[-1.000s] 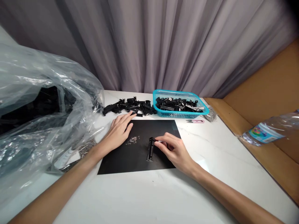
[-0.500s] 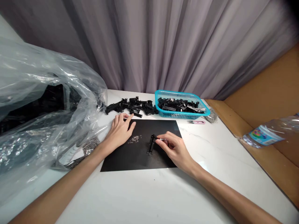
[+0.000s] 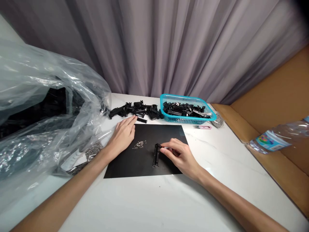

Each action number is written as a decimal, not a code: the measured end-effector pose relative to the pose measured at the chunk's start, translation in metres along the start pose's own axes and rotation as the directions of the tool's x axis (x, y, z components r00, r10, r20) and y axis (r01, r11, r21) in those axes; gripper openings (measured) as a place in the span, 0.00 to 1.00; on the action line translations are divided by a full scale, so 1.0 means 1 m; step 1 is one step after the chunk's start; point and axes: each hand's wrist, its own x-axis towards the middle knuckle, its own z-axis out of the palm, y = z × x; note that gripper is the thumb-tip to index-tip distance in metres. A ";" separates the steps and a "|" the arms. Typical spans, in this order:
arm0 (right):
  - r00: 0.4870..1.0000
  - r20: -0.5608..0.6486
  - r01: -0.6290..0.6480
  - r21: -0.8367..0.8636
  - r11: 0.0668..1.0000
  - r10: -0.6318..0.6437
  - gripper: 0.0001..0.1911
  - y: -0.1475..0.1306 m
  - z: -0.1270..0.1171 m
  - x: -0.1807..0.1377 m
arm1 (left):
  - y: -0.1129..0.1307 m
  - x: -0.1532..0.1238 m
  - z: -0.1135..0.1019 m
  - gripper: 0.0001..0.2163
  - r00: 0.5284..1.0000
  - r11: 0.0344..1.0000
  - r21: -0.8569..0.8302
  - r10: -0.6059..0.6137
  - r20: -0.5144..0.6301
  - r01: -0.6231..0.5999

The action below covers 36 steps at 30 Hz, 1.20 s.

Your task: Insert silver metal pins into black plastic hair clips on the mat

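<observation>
R hand [image 3: 181,156] sits on the black mat [image 3: 125,164] near the desk's [image 3: 169,203] middle, its grip pinched on a small pale bit at the top end of a black plastic clip part [image 3: 156,155]. That part lies lengthwise on the mat, just L of the fingertips. What the pale bit is, can't tell, too small.

L hand [image 3: 122,136] rests flat at the mat's far-left corner, grip loose w/ fingers stretched out, grasping nothing; fingertips are just short of one loose black piece [image 3: 142,120] lying off the mat's far edge. Between the 2 hands, on the mat, a little scatter of tiny metal springs [image 3: 139,144].

Toward the desk's far edge: a pile of black plastic parts [image 3: 135,109], and right beside it a turquoise basket [image 3: 185,120] w/ more black parts + some metal strips in it. Pink thread snips [image 3: 202,127] lie just in front of the basket. Big clear plastic bag [image 3: 43,109] w/ dark stuff inside takes up the desk's L side. Off the R edge, a plastic bottle [image 3: 277,138] lies on brown cardboard [image 3: 277,96]. Grey curtain [image 3: 169,45] behind.
</observation>
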 end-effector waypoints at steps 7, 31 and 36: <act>0.974 -0.175 0.090 -0.275 0.957 -0.142 0.13 0.018 -0.009 0.007 | 0.007 -0.005 -0.010 0.19 0.996 1.000 0.022 0.002 -0.087 0.000; 0.980 0.149 0.189 -0.446 0.875 -0.135 0.18 -0.002 0.006 0.027 | 0.010 -0.009 -0.015 0.13 0.983 0.982 0.066 0.180 -0.047 -0.176; 0.956 0.279 0.241 -0.565 0.789 -0.092 0.21 -0.010 0.023 0.026 | 0.014 -0.011 -0.018 0.11 0.979 0.983 0.032 0.182 -0.092 -0.179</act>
